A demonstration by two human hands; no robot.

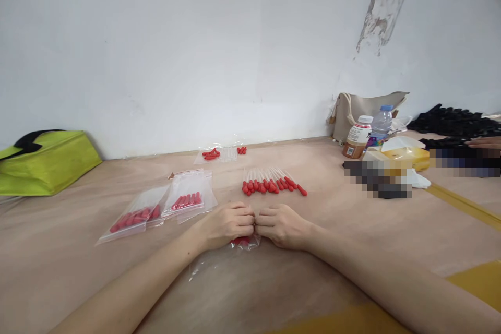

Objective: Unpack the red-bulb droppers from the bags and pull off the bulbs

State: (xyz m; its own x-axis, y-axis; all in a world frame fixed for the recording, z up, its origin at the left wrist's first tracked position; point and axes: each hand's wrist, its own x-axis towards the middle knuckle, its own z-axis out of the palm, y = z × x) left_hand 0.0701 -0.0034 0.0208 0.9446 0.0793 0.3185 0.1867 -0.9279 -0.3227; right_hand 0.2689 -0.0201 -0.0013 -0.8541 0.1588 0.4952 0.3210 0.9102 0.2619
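My left hand (pixel 230 225) and my right hand (pixel 282 225) meet in the middle of the table, fingers curled inward. Between them is a see-through plastic bag (pixel 255 243) with red bulbs inside, mostly covered by my fingers. Both hands appear closed on its upper part. Just beyond my hands lies a loose row of droppers (pixel 270 183), their red rubber bulbs toward me and thin see-through stems pointing away. To the left, flat zip bags (pixel 187 195) and another bag (pixel 135 215) contain more red-bulbed droppers.
Further back lie a bag with red-bulbed droppers (pixel 212 154). At left is a lime-green bag (pixel 55 162). On the right stand a drink bottle (pixel 357 140), a water bottle (pixel 381 122), a beige bag (pixel 344 109) and a black pile (pixel 454 121). Another person's hand (pixel 485 142) shows at the right edge.
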